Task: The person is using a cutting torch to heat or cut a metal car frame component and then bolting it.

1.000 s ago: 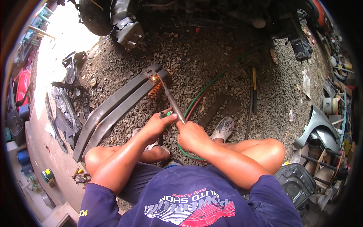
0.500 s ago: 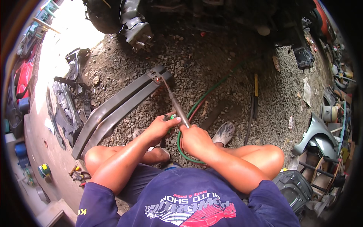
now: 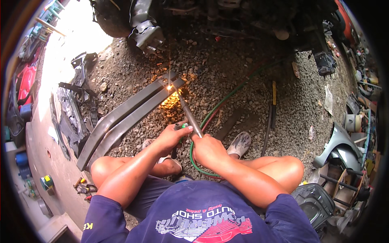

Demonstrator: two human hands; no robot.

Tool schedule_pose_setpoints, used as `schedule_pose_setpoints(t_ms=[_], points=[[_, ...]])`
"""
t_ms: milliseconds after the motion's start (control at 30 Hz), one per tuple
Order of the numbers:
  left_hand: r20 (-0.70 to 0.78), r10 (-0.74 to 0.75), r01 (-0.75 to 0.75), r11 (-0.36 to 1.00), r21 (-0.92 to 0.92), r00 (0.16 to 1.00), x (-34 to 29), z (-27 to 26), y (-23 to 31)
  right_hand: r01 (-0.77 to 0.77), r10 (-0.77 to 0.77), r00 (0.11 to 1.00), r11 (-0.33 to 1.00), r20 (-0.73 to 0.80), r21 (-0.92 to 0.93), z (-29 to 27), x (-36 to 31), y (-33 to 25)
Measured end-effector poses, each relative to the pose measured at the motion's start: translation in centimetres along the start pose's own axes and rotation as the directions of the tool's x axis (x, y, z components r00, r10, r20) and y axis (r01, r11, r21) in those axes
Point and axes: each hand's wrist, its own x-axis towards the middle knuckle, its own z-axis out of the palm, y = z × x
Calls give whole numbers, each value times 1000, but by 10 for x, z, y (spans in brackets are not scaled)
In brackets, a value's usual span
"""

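I squat on gravel with a cutting torch (image 3: pixel 187 112) held out in front of me. My right hand (image 3: pixel 207 148) grips the torch's handle. My left hand (image 3: pixel 173 137) is closed around the valve end beside it. The torch tip burns bright with an orange glow at the far end of a long dark metal beam (image 3: pixel 121 116) that lies diagonally on the gravel. Green and red hoses (image 3: pixel 221 106) run from the torch across the ground and loop under my hands.
A dark vehicle underside (image 3: pixel 210 16) looms at the top. Black scrap parts (image 3: pixel 71 105) lie left of the beam. A long bar (image 3: pixel 270 117) lies on the gravel to the right. A grey body panel (image 3: pixel 342 141) and clutter crowd the right edge. Small tools (image 3: pixel 83 186) sit near my left knee.
The flame at the beam's end went dim half a second ago and now glows bright orange again. Both hands have stayed on the torch with only slight shifts.
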Motion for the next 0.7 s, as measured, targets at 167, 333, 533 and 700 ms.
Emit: schedule_pose_setpoints(t_ms=[167,333,533,700], points=[[-1,-15,15,999,31,1000,-1,1,1,-5,5,1000,1000,-3,-7,-4,-3,-3],[17,-16,16,999,35,1000,-3,1,2,-5,5,1000,1000,15,-25,-3,-3,-2],[39,-4,2,999,43,999,-4,-1,2,-8,9,1000,999,26,-33,-3,-3,-3],[42,3,-4,999,31,999,-5,-1,2,-13,15,999,999,52,-33,-7,-3,-6]])
